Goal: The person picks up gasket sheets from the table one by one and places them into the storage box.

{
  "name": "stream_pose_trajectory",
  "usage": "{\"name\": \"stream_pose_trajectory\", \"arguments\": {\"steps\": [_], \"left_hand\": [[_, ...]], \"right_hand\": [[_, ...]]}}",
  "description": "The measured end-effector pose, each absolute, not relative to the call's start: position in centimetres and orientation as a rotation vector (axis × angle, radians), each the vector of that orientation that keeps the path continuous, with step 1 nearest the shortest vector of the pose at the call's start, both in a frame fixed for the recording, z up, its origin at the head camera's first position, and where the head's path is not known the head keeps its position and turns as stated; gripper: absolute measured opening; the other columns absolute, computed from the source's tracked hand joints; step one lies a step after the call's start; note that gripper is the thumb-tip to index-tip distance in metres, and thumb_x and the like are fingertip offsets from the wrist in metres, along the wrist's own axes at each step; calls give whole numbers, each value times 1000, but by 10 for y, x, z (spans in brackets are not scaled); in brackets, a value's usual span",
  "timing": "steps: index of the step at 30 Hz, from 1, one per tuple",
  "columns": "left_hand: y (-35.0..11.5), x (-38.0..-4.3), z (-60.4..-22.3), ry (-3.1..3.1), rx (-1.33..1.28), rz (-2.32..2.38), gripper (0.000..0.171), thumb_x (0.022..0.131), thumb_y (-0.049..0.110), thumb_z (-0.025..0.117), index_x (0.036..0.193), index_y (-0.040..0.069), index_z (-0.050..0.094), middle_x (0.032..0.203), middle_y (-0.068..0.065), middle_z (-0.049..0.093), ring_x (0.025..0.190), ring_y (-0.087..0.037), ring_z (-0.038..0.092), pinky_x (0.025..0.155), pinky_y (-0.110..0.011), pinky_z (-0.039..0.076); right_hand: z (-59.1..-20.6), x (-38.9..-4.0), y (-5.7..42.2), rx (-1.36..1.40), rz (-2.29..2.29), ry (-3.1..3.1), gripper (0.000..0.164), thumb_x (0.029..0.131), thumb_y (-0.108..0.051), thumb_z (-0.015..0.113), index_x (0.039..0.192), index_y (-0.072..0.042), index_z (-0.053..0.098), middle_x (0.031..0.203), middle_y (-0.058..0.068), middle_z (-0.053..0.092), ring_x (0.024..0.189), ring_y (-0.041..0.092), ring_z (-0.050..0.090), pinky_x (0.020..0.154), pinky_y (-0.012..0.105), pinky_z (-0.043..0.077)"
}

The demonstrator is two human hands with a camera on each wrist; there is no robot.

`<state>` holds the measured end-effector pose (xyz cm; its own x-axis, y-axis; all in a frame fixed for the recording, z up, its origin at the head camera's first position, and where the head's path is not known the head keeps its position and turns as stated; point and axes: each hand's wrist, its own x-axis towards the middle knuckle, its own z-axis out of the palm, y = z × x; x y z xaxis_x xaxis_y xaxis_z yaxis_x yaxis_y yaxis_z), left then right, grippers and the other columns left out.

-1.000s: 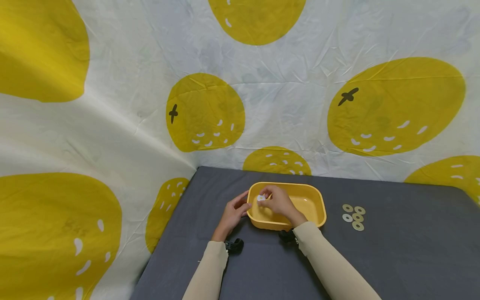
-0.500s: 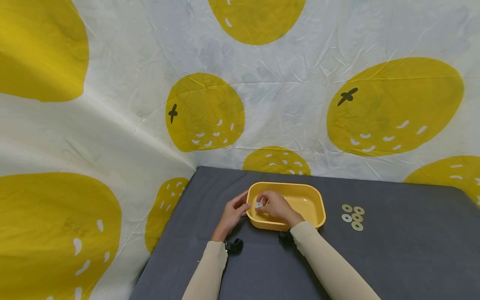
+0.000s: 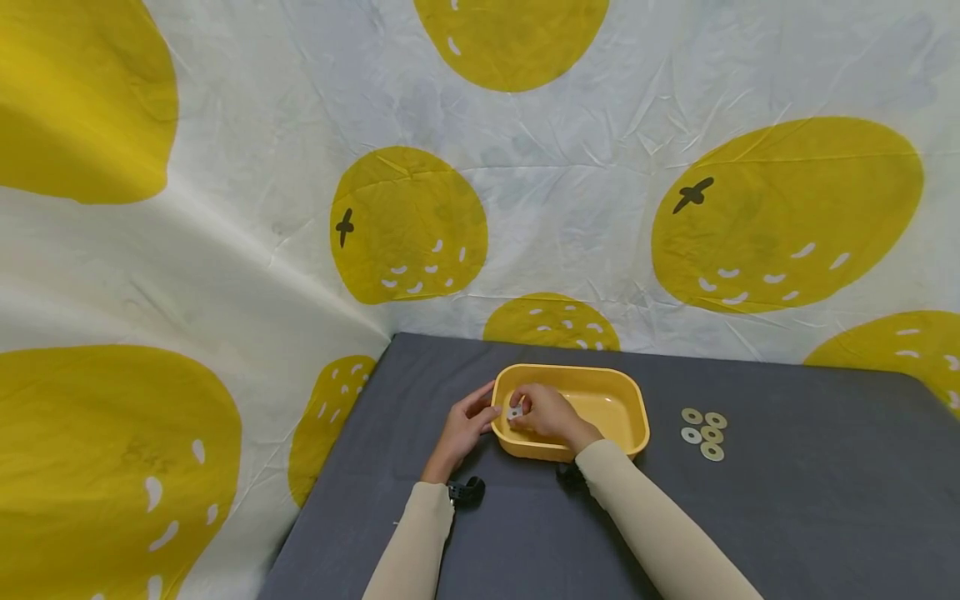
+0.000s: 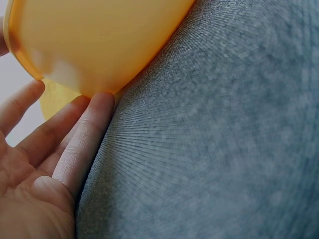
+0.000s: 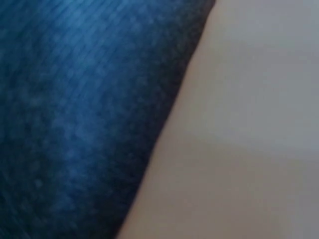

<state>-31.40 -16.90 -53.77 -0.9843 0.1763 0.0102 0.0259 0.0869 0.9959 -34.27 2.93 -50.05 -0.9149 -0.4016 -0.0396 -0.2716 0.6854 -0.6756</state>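
A yellow rectangular plastic basin (image 3: 621,373) with rounded corners stands on the grey cloth. My left hand (image 3: 461,435) steadies its left end, the thumb over the rim and the fingers against the outer wall. In the left wrist view, the fingertips (image 4: 102,102) touch the basin's wall low down near the cloth. Inside the basin's left part, my right hand (image 3: 551,412) pinches a small white piece (image 3: 514,412) with a dark spot on it; its exact kind is too small to tell. The right wrist view has only blurred skin and dark cloth.
To the right of the basin lie several flat washers (image 3: 712,434), mostly gold-coloured, with one whitish washer (image 3: 691,436) among them. Grey cloth (image 3: 817,483) covers the table. Behind and left hangs a white curtain (image 3: 562,225) printed with large yellow fruit.
My right hand has lowered the small white piece deeper into the basin, slightly left and toward me. The piece has turned in the fingers. My left hand stays on the rim.
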Motion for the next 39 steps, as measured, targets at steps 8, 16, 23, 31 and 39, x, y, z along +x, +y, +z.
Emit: {"name": "stream_pose_trajectory", "arguments": {"steps": [8,16,23,31,39], "left_hand": [[-170,-313,-538,2242,207,2040,51,101,22,66,150,28,54,141,-15,63,123,-27,65,92,-34,61],[-169,-314,-538,2265,184,2023,52,100,20,66,150,28,54,140,-16,63,120,-25,66,90,-34,61],[-168,-313,-537,2269,183,2018,51,101,20,65,150,30,53,141,-14,63,122,-25,65,92,-34,61],[-167,-313,-537,2272,161,2025,51,101,21,66,149,30,54,139,-14,64,119,-24,66,92,-34,61],[-168,-312,-538,2275,182,2019,52,100,23,67,150,29,53,140,-15,63,121,-25,65,93,-35,61]], "right_hand": [[-502,-345,29,-527,-1047,2702,22,87,-15,83,104,-9,71,80,3,59,68,17,51,64,28,41],[-494,-341,37,-477,-1330,2736,16,96,-18,73,109,-8,71,85,5,59,66,18,49,59,28,41],[-472,-326,77,-555,-1563,2801,16,99,-19,69,109,-6,71,87,6,65,73,17,55,65,27,46],[-454,-310,170,-393,-1586,3005,21,101,-23,66,113,-6,71,92,9,68,71,12,55,60,24,46],[-466,-287,250,-156,-1434,3025,36,103,-35,62,122,-5,67,93,10,65,68,15,53,55,27,45]]}}
